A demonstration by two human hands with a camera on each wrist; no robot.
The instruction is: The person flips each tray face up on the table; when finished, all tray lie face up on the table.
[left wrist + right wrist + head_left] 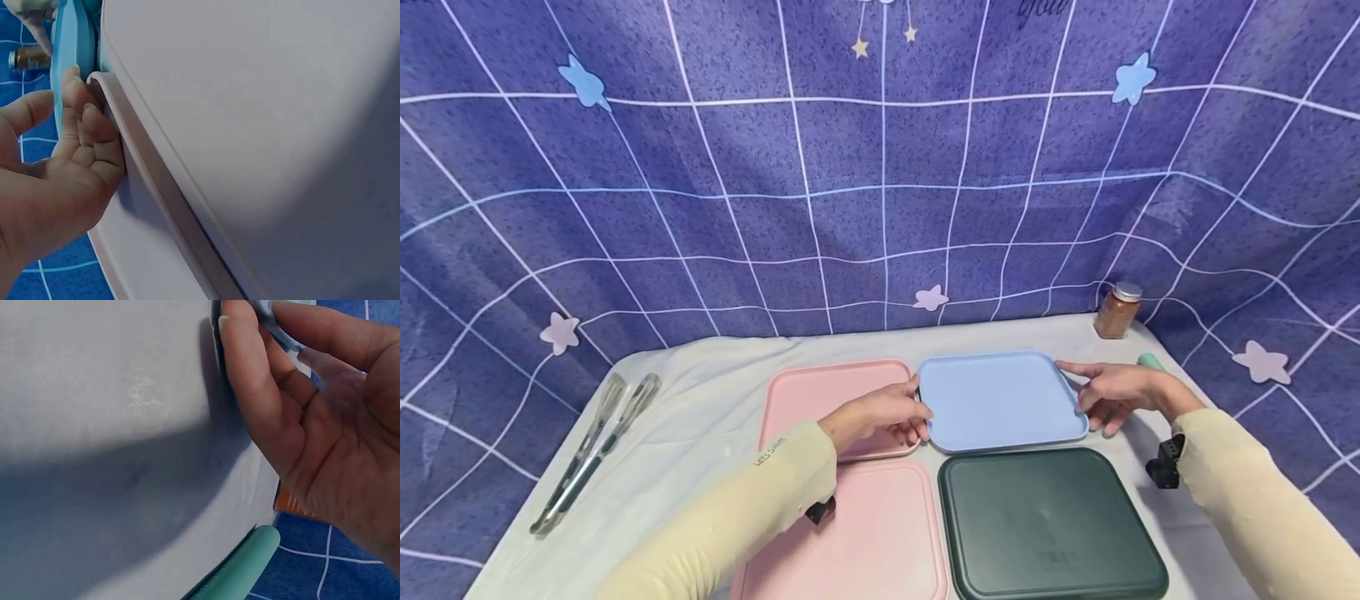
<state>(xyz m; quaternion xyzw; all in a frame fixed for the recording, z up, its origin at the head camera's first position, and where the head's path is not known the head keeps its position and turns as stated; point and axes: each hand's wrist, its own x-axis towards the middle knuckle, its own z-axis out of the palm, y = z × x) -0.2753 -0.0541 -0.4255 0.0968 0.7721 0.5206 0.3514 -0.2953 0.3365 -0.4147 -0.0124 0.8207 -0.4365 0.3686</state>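
Observation:
A light blue tray point(1000, 402) lies in the back row on the white cloth, between my two hands. My left hand point(883, 414) holds its left edge; in the left wrist view the fingers point(94, 134) curl beside the blue rim. My right hand point(1120, 390) grips the opposite edge with thumb and fingers, and the right wrist view shows the blue rim point(278, 328) between them. A pink tray point(820, 400) sits to the left, partly behind my left hand. In front are another pink tray point(880, 525) and a dark green tray point(1052, 525).
Two metal tongs point(587, 467) lie at the table's left side. At the back right corner stands a jar point(1117, 312) with reddish-brown contents and a silver lid. A mint-green rod point(244, 565) lies near the right edge. A purple-blue curtain point(880, 167) hangs behind.

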